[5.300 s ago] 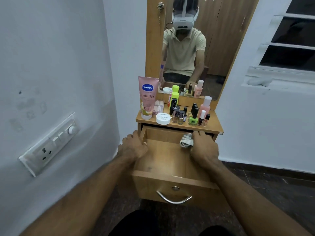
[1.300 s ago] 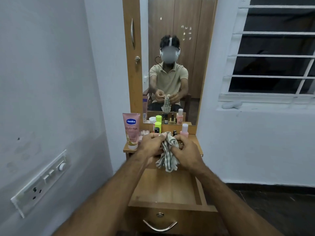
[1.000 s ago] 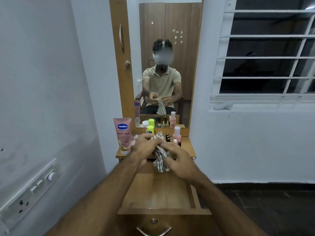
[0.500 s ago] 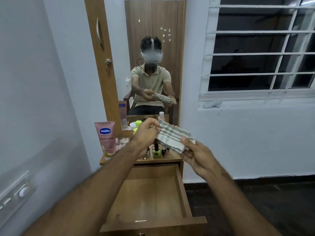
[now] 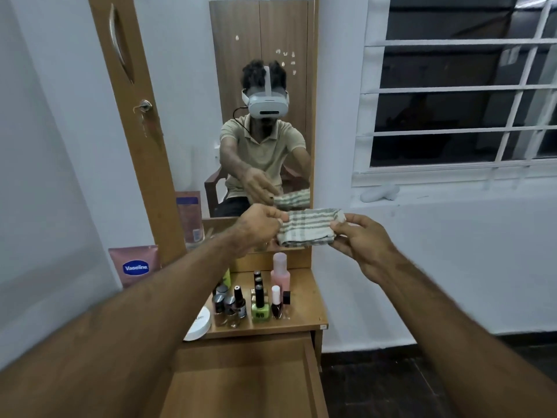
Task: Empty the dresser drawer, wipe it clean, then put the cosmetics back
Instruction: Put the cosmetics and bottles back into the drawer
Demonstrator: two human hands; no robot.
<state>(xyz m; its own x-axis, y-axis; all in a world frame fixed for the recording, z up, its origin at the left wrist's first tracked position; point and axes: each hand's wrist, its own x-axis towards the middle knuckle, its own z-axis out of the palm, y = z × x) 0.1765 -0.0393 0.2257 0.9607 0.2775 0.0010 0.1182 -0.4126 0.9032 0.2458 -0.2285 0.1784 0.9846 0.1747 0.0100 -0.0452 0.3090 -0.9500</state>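
A folded striped cloth (image 5: 307, 227) hangs in the air above the dresser top. My left hand (image 5: 259, 226) pinches its left end and my right hand (image 5: 360, 241) grips its right end. Below, the wooden drawer (image 5: 247, 384) stands pulled out with nothing visible inside. On the dresser top (image 5: 304, 306) stand several small nail polish bottles (image 5: 239, 303), a green bottle (image 5: 258, 304), a pink bottle (image 5: 280, 271), a white jar (image 5: 199, 324) and a pink Vaseline tube (image 5: 135, 265), partly hidden by my left forearm.
A mirror (image 5: 241, 116) in a wooden frame rises behind the dresser top and reflects me and the cloth. A white wall is on the left. A barred window (image 5: 458, 95) with a sill lies to the right. Dark floor (image 5: 376, 384) runs right of the drawer.
The cloth left the drawer, was bunched between both hands, then folded flat and stretched between them. It now sits higher and further right; my view has swung right.
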